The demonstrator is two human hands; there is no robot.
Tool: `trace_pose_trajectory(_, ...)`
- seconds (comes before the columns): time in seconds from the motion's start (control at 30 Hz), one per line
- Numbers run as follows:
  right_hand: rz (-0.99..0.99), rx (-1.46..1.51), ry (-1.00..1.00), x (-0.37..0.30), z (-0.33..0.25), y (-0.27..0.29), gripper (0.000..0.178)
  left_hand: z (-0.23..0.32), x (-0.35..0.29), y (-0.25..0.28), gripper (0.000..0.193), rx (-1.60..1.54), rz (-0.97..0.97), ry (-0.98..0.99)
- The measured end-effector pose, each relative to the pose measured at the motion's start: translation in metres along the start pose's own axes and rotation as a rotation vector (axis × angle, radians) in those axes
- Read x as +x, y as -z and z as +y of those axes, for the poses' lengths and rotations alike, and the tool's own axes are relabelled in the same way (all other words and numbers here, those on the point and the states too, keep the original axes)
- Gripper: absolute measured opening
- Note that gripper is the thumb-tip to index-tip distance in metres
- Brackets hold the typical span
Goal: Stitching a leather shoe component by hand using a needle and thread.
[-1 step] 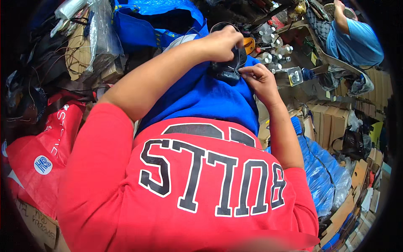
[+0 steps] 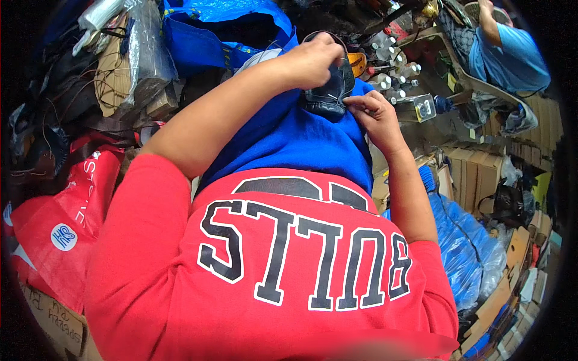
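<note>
On the blue cloth [image 2: 289,141] over my lap lies a black shoe [image 2: 328,102], its toe toward me. Pale short lines that look like stitching or thread show on its toe. My left hand [image 2: 313,60] is above the shoe's far part, fingers curled together and partly covering it; what they grip is hidden. My right hand [image 2: 372,111] pinches thumb and forefinger together at the right edge of the toe, touching or nearly touching it. Whatever is in that pinch is too small to make out.
Behind the shoe sits an orange-brown piece [image 2: 357,63]. Several small bottles [image 2: 394,78] stand to its right. A blue bag [image 2: 229,36] gapes open at the far left. Red bags [image 2: 66,222] lie left; blue plastic [image 2: 454,240] lies right. Another person's blue garment [image 2: 509,60] shows far right.
My left hand has shifted slightly up and left, and more of the shoe's upper shows. The right hand stays at the toe's edge.
</note>
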State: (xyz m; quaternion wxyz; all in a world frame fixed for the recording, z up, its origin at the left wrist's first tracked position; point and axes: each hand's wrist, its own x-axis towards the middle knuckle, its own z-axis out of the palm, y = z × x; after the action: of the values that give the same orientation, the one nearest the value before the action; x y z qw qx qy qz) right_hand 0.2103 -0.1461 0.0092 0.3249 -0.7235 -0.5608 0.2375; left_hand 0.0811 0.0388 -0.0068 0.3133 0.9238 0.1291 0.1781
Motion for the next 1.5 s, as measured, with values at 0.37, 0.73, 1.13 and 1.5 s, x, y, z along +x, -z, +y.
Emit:
trace_pose_trajectory(0.37, 0.071, -0.139, 0.053, -0.018, -0.007, -0.009, 0.035, 0.023, -0.088, 0.027, 0.021, 0.114, 0.178, -0.01)
trace_pose_trajectory(0.73, -0.23, 0.181, -0.054, 0.01, 0.019, 0.012, 0.04, 0.007, -0.055, 0.004, 0.014, 0.04, 0.133, -0.071)
trace_pose_trajectory(1.13, -0.266, 0.257, -0.125, 0.015, 0.024, 0.013, 0.023, 0.007, -0.047, 0.001, 0.018, 0.099, -0.01, 0.005)
trace_pose_trajectory(1.5, -0.282, 0.337, -0.161, 0.014, 0.028, 0.011, 0.033, 0.011, -0.046, -0.002, 0.013, 0.059, -0.027, 0.0)
